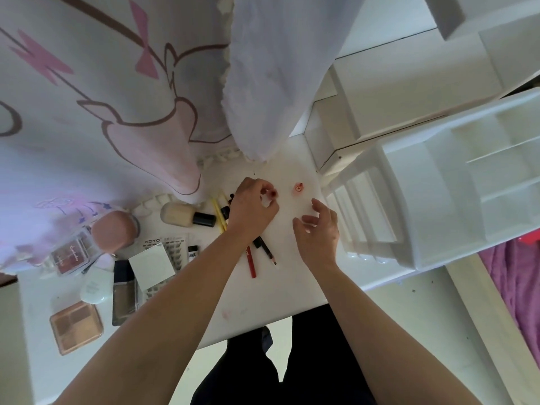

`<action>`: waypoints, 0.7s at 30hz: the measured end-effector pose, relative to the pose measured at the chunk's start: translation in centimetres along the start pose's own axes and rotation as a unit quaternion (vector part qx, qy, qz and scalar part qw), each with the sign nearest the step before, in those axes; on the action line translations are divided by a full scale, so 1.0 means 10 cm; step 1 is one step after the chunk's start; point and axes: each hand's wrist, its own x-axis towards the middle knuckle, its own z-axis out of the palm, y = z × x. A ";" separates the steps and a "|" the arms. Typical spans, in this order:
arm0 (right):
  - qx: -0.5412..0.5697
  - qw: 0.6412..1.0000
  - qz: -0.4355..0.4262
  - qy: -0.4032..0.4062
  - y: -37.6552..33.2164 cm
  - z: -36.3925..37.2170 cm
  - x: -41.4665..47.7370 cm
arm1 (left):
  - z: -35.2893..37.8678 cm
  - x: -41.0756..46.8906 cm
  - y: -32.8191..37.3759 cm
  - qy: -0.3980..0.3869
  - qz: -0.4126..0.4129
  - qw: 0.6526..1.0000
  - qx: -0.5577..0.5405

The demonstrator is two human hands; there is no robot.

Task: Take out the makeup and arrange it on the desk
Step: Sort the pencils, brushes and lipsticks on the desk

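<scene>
One small red item [273, 194] pinched in left hand [252, 207], left of organiser [423, 206] | right hand [318, 229] spread, empty | judged light, rigid, slippery: gripped at sides.

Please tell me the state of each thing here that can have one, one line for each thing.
Left hand: pinches a small red item.
Right hand: open, holds nothing.
Beige glass bottle with black cap: capped, lying on its side.
Red pencil: lying flat on the white desk.
Small pink round piece: resting on the desk, apart from both hands.
White plastic organiser: the compartments in view are empty.
</scene>
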 end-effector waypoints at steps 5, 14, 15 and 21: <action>-0.032 0.999 -0.015 -0.010 0.04 -0.02 0.04 | 0.08 0.11 -0.01 -0.013 -0.014 1.000 -0.012; -0.062 0.997 -0.031 -0.026 0.06 -0.02 0.06 | 0.10 0.10 0.02 -0.020 -0.029 0.999 -0.006; -0.061 0.997 -0.028 -0.027 0.06 -0.02 0.06 | 0.07 0.07 0.02 -0.023 -0.026 0.999 -0.005; -0.045 0.998 0.000 -0.033 -0.05 0.01 -0.05 | -0.43 -0.33 -0.16 0.048 -0.020 0.999 -0.016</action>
